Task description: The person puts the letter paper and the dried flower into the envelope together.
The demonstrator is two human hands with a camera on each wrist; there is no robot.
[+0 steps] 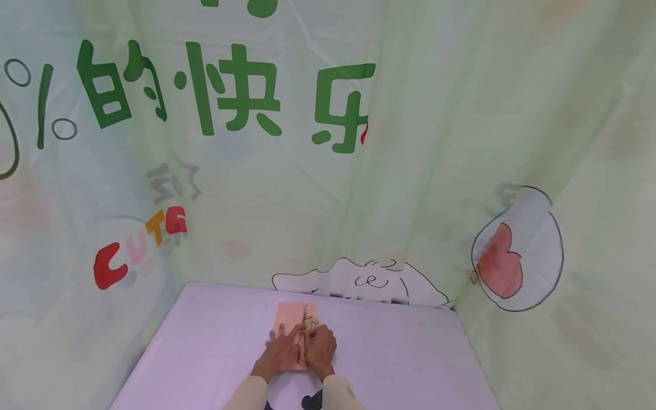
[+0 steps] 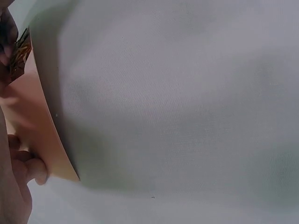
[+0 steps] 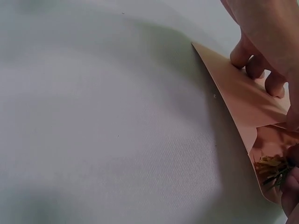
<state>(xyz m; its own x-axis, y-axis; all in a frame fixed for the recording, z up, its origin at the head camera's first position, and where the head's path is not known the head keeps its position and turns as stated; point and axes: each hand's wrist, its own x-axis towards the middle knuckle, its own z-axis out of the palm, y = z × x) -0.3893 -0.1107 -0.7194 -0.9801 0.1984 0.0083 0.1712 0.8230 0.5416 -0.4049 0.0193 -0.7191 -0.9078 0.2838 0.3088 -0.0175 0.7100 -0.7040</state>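
Observation:
In the head view, a peach paper envelope [image 1: 292, 311] lies on the table. My left hand [image 1: 281, 350] rests on its left part with the fingers spread. My right hand [image 1: 320, 346] pinches a small bunch of dried flowers [image 1: 310, 323] over the envelope's right side, the pale heads showing above the fingers. The right wrist view shows the envelope [image 3: 238, 93] with a notched opening, and yellow-green stems [image 3: 273, 168] between fingertips at that end. Stems [image 2: 19, 58] also show at the left wrist view's edge, beside the envelope [image 2: 35, 121]. Hands hide much of the bunch.
A pale lilac cloth covers the table [image 1: 400, 353]. Behind and beside it hang light curtains [image 1: 410, 171] with green characters and cartoon drawings. A dark rounded shape [image 1: 311, 401] shows between the sleeves at the near edge.

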